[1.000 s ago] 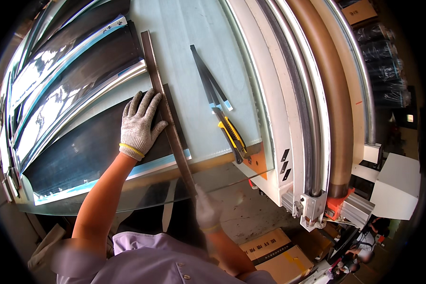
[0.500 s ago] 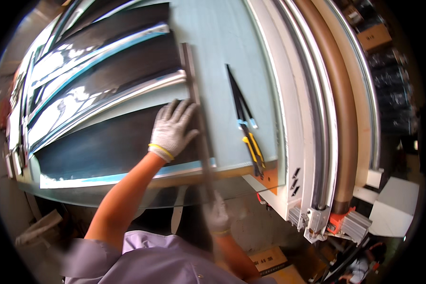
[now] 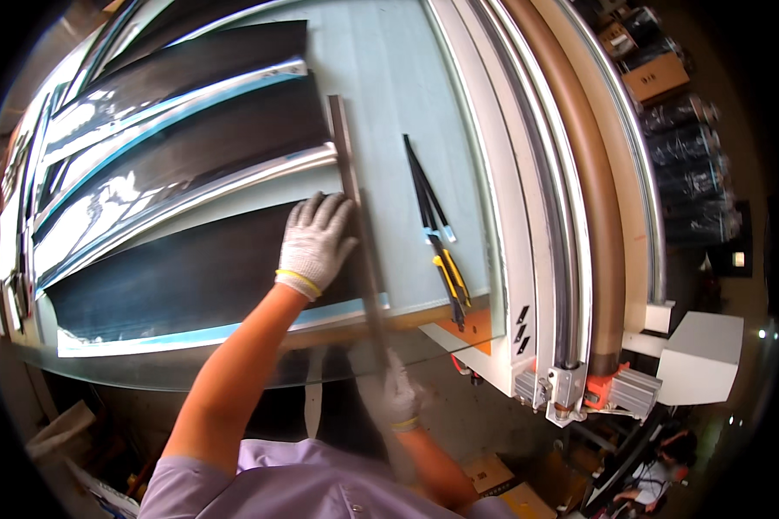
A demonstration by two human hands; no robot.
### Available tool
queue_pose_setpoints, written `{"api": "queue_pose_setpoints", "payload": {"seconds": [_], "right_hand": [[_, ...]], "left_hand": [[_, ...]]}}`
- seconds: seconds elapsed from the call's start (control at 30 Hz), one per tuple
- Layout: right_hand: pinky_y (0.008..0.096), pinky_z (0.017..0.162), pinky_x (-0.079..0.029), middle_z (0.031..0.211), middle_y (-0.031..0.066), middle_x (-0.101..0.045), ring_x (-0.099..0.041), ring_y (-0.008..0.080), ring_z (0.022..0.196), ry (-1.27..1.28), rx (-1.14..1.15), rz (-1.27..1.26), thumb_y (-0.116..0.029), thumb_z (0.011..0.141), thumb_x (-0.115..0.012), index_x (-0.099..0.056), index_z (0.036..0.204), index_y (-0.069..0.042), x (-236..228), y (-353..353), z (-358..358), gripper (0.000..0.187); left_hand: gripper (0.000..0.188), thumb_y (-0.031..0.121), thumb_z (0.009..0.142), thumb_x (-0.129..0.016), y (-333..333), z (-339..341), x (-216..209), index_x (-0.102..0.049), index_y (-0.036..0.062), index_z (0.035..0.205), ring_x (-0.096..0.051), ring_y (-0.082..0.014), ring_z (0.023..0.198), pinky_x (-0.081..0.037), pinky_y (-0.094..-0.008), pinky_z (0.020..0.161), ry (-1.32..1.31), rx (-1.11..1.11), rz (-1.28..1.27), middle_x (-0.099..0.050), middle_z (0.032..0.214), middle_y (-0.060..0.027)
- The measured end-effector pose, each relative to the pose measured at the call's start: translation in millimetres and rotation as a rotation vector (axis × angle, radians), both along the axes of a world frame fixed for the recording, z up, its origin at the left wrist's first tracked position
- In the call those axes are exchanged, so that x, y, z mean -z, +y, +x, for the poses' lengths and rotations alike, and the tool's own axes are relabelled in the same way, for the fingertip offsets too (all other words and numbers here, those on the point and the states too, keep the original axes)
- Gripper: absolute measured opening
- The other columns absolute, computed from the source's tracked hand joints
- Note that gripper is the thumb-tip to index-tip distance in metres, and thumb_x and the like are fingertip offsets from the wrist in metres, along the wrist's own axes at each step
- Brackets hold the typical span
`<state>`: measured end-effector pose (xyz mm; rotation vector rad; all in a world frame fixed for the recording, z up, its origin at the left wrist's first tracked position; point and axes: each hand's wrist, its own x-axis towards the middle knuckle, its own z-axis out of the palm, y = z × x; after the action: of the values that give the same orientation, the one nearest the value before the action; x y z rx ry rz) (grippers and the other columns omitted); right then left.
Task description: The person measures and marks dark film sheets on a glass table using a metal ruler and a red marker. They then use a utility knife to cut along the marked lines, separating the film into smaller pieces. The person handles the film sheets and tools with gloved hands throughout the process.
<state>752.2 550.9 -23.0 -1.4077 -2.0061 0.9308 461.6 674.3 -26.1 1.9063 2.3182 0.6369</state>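
A dark glossy sheet (image 3: 173,268) with a blue-and-white lower border lies on the pale table. My left hand (image 3: 314,242), in a white knit glove with a yellow cuff, rests flat on its right part, fingers stretched out. Just right of that hand, a long narrow metal bar (image 3: 348,164) runs along the sheet's right end and past the table's near edge. My right hand (image 3: 402,394), gloved too and slightly blurred, is closed around the bar's near end. Right of the bar lie a yellow-and-black utility knife (image 3: 451,275) and a thin black pointed tool (image 3: 421,186).
More dark sheets (image 3: 234,130) lie in rows toward the far left. Along the table's right side runs a machine frame with a long brown roller (image 3: 610,216). A white box-shaped housing (image 3: 701,356) sits at its near end. Wrapped rolls (image 3: 688,182) are stacked farther right.
The whole view has shifted slightly, with the table scene sitting lower and farther left. My left hand stays flat on the sheet, and my right hand stays at the bar's near end.
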Motion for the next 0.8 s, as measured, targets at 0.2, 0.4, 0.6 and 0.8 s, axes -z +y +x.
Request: {"api": "queue_pose_setpoints", "payload": {"seconds": [0.2,0.4,0.6,0.8], "right_hand": [[0.0411,0.075,-0.059,0.105,0.0157,-0.078,-0.076,0.0332,0.083,-0.029,-0.021,0.03,-0.002,0.098,-0.067,-0.068,0.142,-0.01,20,-7,9,0.044],[0.0403,0.062,-0.056,0.095,0.0141,-0.077,-0.07,0.0323,0.067,0.079,0.0,0.073,-0.001,0.094,-0.07,-0.07,0.14,-0.011,22,-3,5,0.046],[0.0406,0.057,-0.052,0.09,0.0125,-0.076,-0.066,0.0311,0.061,0.002,-0.038,0.08,-0.005,0.095,-0.07,-0.069,0.141,-0.013,20,6,12,0.047],[0.0409,0.056,-0.051,0.085,0.0115,-0.074,-0.065,0.0294,0.059,-0.019,-0.061,0.087,-0.005,0.095,-0.069,-0.069,0.141,-0.014,26,7,16,0.047]], "left_hand": [[0.069,0.035,0.091,-0.073,-3,2,-2,-0.052,0.0127,0.153,-0.043,-0.0414,0.148,-0.032,-0.0561,0.124,0.092,0.005,-0.057,-0.051,0.156,-0.014],[0.064,0.03,0.095,-0.067,-1,3,1,-0.051,0.0137,0.154,-0.04,-0.042,0.149,-0.03,-0.0557,0.125,0.121,0.034,-0.078,-0.049,0.158,-0.0143],[0.07,0.037,0.094,-0.07,1,4,-1,-0.049,0.0151,0.157,-0.039,-0.0407,0.15,-0.03,-0.0549,0.126,0.151,0.023,-0.12,-0.048,0.161,-0.0129],[0.067,0.039,0.095,-0.07,3,6,0,-0.051,0.0162,0.155,-0.041,-0.0401,0.15,-0.03,-0.0558,0.124,0.156,0.017,-0.117,-0.049,0.16,-0.0123]]}}
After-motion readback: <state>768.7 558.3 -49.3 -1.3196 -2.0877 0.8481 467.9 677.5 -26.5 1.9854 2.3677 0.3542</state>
